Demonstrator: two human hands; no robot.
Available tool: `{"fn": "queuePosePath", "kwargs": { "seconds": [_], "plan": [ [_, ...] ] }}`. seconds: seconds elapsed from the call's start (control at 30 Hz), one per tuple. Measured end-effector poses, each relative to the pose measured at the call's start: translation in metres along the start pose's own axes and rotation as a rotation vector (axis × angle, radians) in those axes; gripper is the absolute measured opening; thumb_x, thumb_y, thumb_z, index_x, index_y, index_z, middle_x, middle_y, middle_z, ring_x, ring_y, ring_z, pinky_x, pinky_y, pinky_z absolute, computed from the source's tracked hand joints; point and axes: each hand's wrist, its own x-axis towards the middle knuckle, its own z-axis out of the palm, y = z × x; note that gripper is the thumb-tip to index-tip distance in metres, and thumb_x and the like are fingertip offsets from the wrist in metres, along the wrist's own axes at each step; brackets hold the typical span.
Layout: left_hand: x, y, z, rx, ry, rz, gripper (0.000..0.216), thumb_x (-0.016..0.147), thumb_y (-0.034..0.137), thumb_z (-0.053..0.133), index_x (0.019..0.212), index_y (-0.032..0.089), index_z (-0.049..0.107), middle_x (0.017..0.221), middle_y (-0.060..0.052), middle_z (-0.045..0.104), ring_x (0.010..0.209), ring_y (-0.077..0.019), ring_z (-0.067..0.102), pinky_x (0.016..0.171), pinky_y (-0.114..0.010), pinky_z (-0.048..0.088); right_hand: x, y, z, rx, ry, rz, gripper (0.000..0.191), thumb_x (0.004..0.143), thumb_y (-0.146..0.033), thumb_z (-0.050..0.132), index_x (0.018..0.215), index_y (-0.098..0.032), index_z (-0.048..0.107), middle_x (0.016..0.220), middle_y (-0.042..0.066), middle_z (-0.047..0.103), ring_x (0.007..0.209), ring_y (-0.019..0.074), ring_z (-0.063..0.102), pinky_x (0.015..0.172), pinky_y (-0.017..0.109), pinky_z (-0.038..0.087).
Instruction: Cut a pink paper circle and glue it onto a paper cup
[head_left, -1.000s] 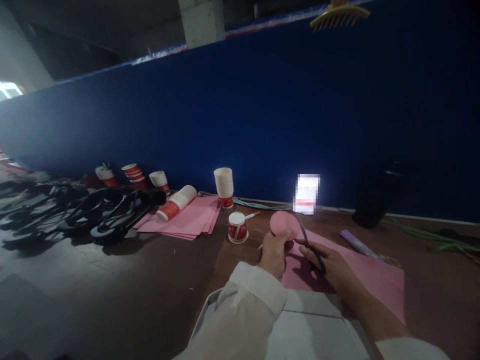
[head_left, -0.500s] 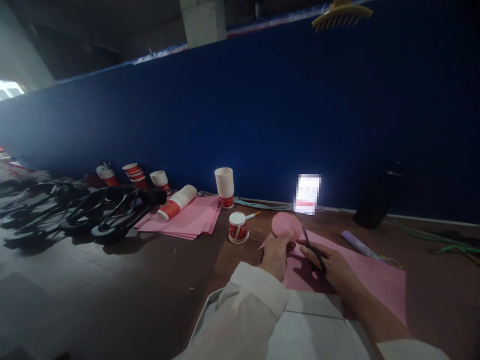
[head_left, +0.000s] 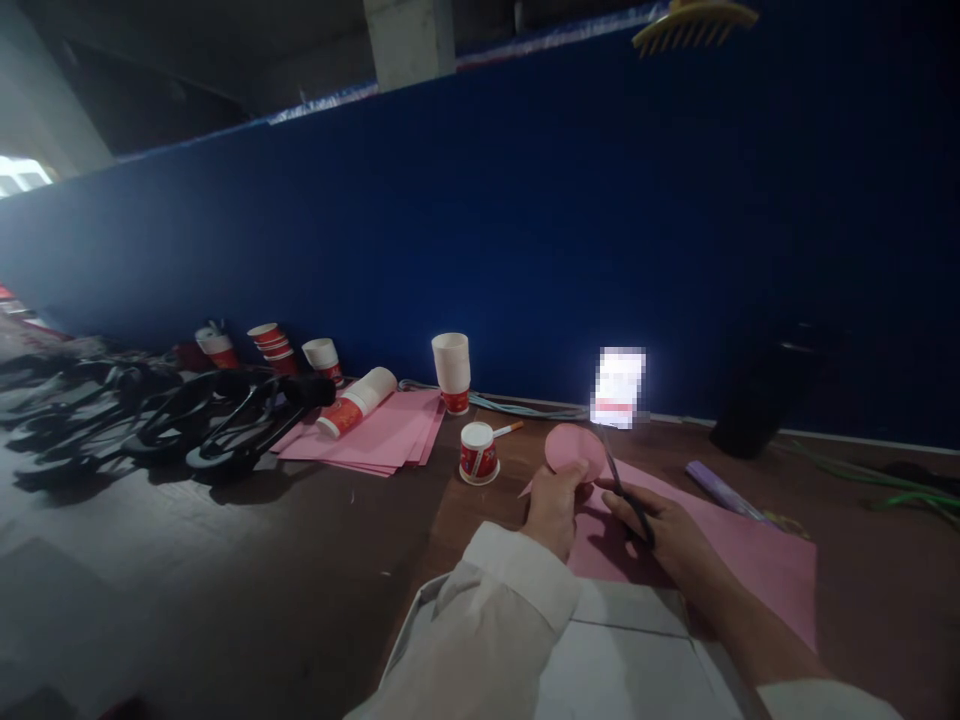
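A round piece of pink paper (head_left: 571,447) is pinched between the thumb and fingers of my left hand (head_left: 553,505). My right hand (head_left: 660,522) is closed around dark-handled scissors (head_left: 628,500), whose blades point up along the right edge of the circle. Under both hands lies a larger pink sheet (head_left: 757,555) on the brown table. Left of my hands a short red-and-white paper cup (head_left: 479,460) stands upside down, with a white and orange stick like a cigarette (head_left: 509,429) beside it.
A stack of paper cups (head_left: 452,370) stands near the blue partition (head_left: 525,220). More pink sheets (head_left: 382,440) lie left, under toppled cups (head_left: 358,402). Black strapped objects (head_left: 240,440) crowd the far left. A bright screen (head_left: 619,388), purple tube (head_left: 720,490) and dark container (head_left: 757,400) sit behind and right.
The scissor blades look slightly wider apart beside the pink circle. Both hands keep nearly the same place, and the whole view has shifted a little.
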Motion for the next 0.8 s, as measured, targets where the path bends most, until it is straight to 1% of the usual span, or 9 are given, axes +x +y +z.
{"fn": "queuePosePath", "kwargs": {
  "seconds": [0.17, 0.33, 0.47, 0.73, 0.8],
  "plan": [
    [0.0012, -0.0008, -0.0001, -0.004, -0.003, -0.003, 0.042, 0.048, 0.03, 0.091, 0.076, 0.011, 0.067, 0.066, -0.002, 0.065, 0.057, -0.0104, 0.056, 0.061, -0.025, 0.045, -0.0006, 0.0, 0.0012, 0.026, -0.013, 0.005, 0.063, 0.077, -0.057, 0.076, 0.122, -0.013, 0.074, 0.063, -0.001, 0.064, 0.046, 0.0123, 0.053, 0.049, 0.028, 0.042],
    [0.002, -0.0022, -0.0007, -0.009, -0.006, -0.005, 0.043, 0.048, 0.031, 0.091, 0.078, 0.012, 0.066, 0.067, -0.002, 0.065, 0.058, -0.011, 0.057, 0.062, -0.026, 0.045, -0.0022, -0.0008, 0.0035, 0.029, 0.041, -0.021, 0.062, 0.076, -0.058, 0.076, 0.12, -0.014, 0.075, 0.062, -0.001, 0.063, 0.046, 0.0115, 0.051, 0.047, 0.027, 0.041],
    [-0.0009, -0.0002, 0.0005, 0.003, -0.021, 0.001, 0.041, 0.049, 0.031, 0.091, 0.076, 0.013, 0.066, 0.066, -0.002, 0.065, 0.058, -0.0112, 0.057, 0.062, -0.026, 0.045, -0.0028, -0.0028, 0.0028, 0.014, 0.024, -0.006, 0.063, 0.076, -0.058, 0.076, 0.12, -0.013, 0.075, 0.062, 0.0, 0.065, 0.046, 0.0128, 0.053, 0.048, 0.029, 0.043],
    [-0.0037, 0.002, 0.0017, 0.012, -0.002, -0.008, 0.04, 0.048, 0.031, 0.09, 0.075, 0.013, 0.066, 0.065, -0.002, 0.065, 0.057, -0.0112, 0.057, 0.061, -0.026, 0.045, 0.0001, 0.0004, 0.0009, 0.01, 0.005, 0.003, 0.063, 0.076, -0.06, 0.076, 0.121, -0.015, 0.075, 0.069, 0.002, 0.069, 0.047, 0.0108, 0.051, 0.047, 0.026, 0.042],
    [-0.0035, 0.0019, 0.0016, 0.017, 0.001, -0.008, 0.039, 0.049, 0.03, 0.09, 0.075, 0.013, 0.067, 0.066, -0.002, 0.065, 0.057, -0.0111, 0.057, 0.06, -0.026, 0.045, 0.0008, 0.001, 0.0007, 0.003, -0.002, 0.007, 0.063, 0.077, -0.059, 0.076, 0.121, -0.015, 0.075, 0.067, 0.001, 0.068, 0.047, 0.011, 0.051, 0.047, 0.026, 0.042]
  ]
}}
